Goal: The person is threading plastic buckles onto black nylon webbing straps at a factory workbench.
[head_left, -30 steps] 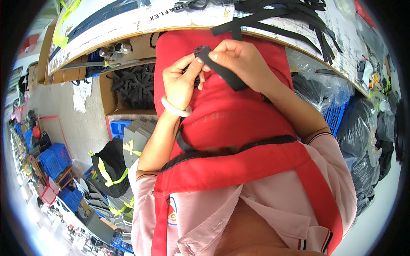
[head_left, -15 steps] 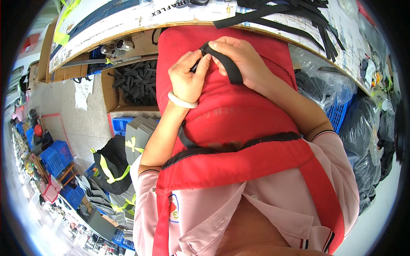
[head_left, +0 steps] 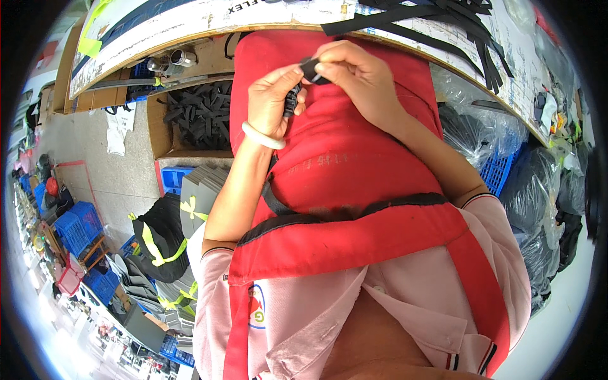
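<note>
My left hand (head_left: 267,104) is closed, its thumb and forefinger pinching one end of a short black webbing strap (head_left: 310,68). In the curl of its lower fingers sits a small black plastic piece (head_left: 292,101) with a ribbed look, perhaps a buckle. My right hand (head_left: 362,79), slightly blurred, pinches the other side of the strap between thumb and forefinger. The strap spans the little gap between both hands, and a pale spot shows on it. Both hands are over the lap of my red apron (head_left: 354,145), just short of the table edge.
A worktable (head_left: 266,22) curves across the top, with a pile of long black straps (head_left: 437,19) at its right. Below it, left, stands a cardboard box (head_left: 161,126) of short black strips (head_left: 199,114). Plastic bags (head_left: 532,183) and a blue crate (head_left: 500,168) are at the right.
My hands have drawn slightly apart. The strap length that hung below my right hand no longer hangs there, and the black plastic piece in my left hand now shows more.
</note>
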`<act>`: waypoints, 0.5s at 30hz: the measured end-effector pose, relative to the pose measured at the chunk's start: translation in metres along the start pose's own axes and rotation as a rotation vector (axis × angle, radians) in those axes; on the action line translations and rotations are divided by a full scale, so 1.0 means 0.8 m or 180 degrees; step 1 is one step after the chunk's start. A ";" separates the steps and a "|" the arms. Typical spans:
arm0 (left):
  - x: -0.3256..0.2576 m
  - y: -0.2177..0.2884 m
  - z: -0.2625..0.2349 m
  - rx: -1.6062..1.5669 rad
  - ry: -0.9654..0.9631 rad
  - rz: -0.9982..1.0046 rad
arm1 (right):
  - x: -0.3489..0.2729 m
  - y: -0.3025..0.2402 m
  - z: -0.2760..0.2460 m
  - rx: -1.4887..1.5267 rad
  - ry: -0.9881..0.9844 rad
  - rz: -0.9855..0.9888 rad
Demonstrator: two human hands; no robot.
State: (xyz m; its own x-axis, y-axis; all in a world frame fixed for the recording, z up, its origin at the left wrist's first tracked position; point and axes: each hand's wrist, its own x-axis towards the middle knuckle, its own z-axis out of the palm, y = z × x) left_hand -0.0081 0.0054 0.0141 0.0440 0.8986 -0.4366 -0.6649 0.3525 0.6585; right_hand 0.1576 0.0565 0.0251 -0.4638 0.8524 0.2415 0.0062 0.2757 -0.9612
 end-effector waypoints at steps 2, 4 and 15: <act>-0.001 0.002 0.009 0.0473 0.0259 0.0690 | 0.000 -0.049 -0.004 0.0739 0.0068 0.0437; -0.002 0.000 0.011 0.0513 0.0313 0.0785 | 0.006 -0.047 -0.009 0.0543 0.0110 0.0418; -0.010 -0.005 0.009 0.1343 0.0247 0.1311 | 0.005 -0.018 -0.003 0.1215 0.0070 0.1716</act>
State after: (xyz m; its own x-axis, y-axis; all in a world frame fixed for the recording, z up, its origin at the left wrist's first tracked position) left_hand -0.0006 -0.0009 0.0195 -0.2198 0.9673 -0.1266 -0.2611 0.0666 0.9630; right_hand 0.1579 0.0568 0.0398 -0.4654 0.8369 -0.2882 -0.0838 -0.3658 -0.9269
